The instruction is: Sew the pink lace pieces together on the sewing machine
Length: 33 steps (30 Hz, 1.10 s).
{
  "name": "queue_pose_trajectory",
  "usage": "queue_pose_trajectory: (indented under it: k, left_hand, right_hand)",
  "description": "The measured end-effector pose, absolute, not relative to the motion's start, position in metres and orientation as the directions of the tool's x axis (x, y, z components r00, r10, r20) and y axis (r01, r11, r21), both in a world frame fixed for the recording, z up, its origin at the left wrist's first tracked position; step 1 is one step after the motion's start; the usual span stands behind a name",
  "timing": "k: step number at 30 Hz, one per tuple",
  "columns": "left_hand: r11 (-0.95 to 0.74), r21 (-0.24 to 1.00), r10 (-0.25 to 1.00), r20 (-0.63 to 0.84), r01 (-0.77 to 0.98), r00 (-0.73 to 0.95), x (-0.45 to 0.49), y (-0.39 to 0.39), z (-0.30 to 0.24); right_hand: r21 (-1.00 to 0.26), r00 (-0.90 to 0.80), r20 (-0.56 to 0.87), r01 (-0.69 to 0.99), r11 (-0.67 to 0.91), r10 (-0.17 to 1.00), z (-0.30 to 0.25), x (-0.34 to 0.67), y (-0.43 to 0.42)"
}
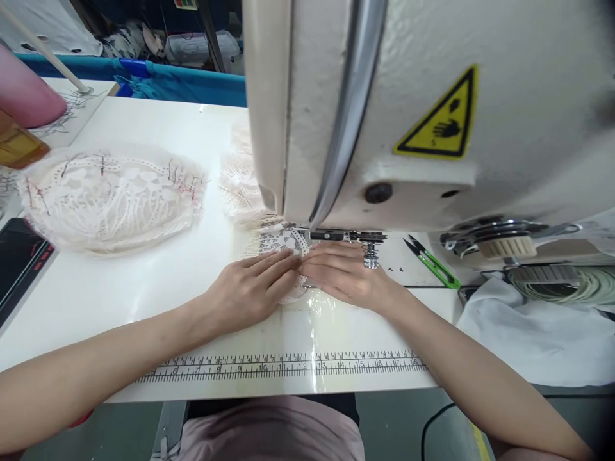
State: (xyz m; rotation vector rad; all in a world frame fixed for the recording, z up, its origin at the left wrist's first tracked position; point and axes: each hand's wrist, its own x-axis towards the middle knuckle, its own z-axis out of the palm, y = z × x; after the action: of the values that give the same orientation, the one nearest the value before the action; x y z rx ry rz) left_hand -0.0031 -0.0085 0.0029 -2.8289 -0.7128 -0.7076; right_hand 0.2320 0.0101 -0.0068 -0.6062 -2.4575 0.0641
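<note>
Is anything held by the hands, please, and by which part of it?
The left hand lies on the lace piece, the right hand at its edge; whether either grips cannot be told.

Bare left hand [259, 282] and bare right hand [343, 272] palm-down, fingers extended, fingertips close together at white lace fabric [281, 242] beneath cream metal sewing machine [321, 128]. Oval whitish lace piece [115, 205] with red and dark threads lies left on glossy white table [120, 288]; bright-green thread snips [435, 264] right.

Sewing machine head [413, 83]: yellow triangular warning sign [442, 123], black hand pictogram [446, 130]. Worktable [144, 288] edge: ruler scale [283, 368], numerals 7–17 legible.
</note>
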Motion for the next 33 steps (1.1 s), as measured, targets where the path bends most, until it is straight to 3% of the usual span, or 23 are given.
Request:
queue_pose_trajectory:
  k: [8,20,33]
  left_hand:
    - [-0.875,0.009,0.429,0.477,0.483,0.767,0.000,-0.006,0.001]
    - [-0.822,0.018,0.508,0.474,0.569,0.720,-0.007,-0.001,0.007]
    - [-0.790,0.023,0.556,0.446,0.613,0.701,-0.008,0.002,0.004]
  right_hand:
    - [-0.170,-0.730,0.477,0.469,0.867,0.489,-0.003,0.233,0.012]
    - [-0.021,-0.731,0.566,0.450,0.893,0.382,-0.005,0.213,0.003]
    - [-0.118,-0.703,0.485,0.536,0.836,0.520,-0.009,0.217,0.002]
